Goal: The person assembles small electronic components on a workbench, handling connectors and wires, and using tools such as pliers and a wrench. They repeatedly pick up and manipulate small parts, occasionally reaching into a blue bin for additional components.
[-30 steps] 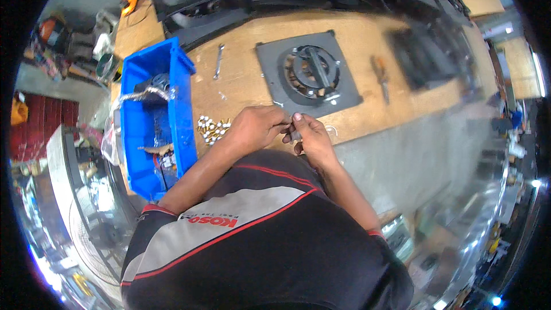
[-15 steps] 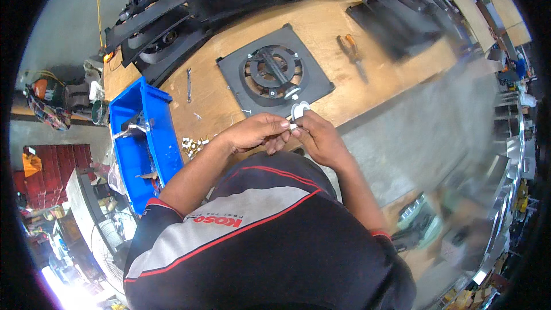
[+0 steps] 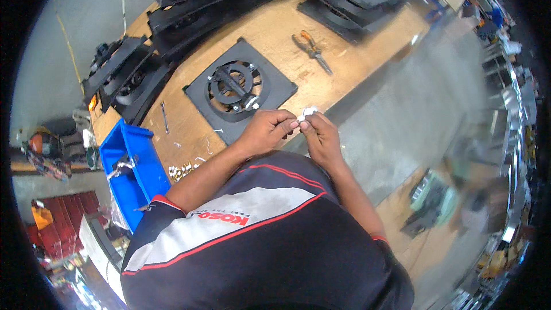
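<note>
While we pinch one small white part [image 3: 308, 113] between the curled fingertips of both hands, our left hand [image 3: 267, 132] and right hand [image 3: 319, 138] meet over the near edge of the wooden bench [image 3: 275, 34]. Just beyond them lies one black square fan frame [image 3: 240, 88], with one pair of orange-handled pliers [image 3: 311, 50] farther right. One blue bin [image 3: 133, 166] sits at the left, a cluster of brass fittings [image 3: 182, 170] beside it.

Both forearms reach forward, bent at the elbow; the left hand [image 3: 265, 132] and right hand [image 3: 321, 139] meet, fingers [image 3: 290, 128] pinched together.
</note>
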A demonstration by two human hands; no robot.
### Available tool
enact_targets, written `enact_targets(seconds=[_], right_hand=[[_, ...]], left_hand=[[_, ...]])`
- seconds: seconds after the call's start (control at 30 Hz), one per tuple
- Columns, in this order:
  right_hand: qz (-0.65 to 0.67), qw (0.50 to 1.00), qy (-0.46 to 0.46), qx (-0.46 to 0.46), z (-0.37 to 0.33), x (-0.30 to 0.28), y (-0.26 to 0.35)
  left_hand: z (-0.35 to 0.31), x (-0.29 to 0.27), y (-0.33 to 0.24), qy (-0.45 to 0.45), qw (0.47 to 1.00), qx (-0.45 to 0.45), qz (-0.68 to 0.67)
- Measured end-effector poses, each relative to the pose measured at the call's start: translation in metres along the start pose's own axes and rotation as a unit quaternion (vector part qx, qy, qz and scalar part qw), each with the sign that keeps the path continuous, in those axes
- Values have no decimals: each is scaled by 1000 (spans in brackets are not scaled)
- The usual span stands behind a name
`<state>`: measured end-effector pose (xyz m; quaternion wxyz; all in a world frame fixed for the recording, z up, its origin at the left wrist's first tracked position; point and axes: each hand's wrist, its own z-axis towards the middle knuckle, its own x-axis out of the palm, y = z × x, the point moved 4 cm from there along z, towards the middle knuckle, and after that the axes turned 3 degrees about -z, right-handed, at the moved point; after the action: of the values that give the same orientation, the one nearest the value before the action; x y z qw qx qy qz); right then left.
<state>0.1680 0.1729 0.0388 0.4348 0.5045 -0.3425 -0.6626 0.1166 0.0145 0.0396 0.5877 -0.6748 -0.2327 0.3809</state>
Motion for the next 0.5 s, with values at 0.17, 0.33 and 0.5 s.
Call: enact_targets(seconds=[0.17,0.33,0.5], right_hand=[[25,999,-20,9,0,1,-13],[85,995,41,33,12,27,-9],[149,965,182,117,9,47,-14]], left_hand=[[9,-5,-21,-57,959,173,217],[-2,-36,-20,-147,947,131,253],[-59,-118,56,-237,951,-161,113]])
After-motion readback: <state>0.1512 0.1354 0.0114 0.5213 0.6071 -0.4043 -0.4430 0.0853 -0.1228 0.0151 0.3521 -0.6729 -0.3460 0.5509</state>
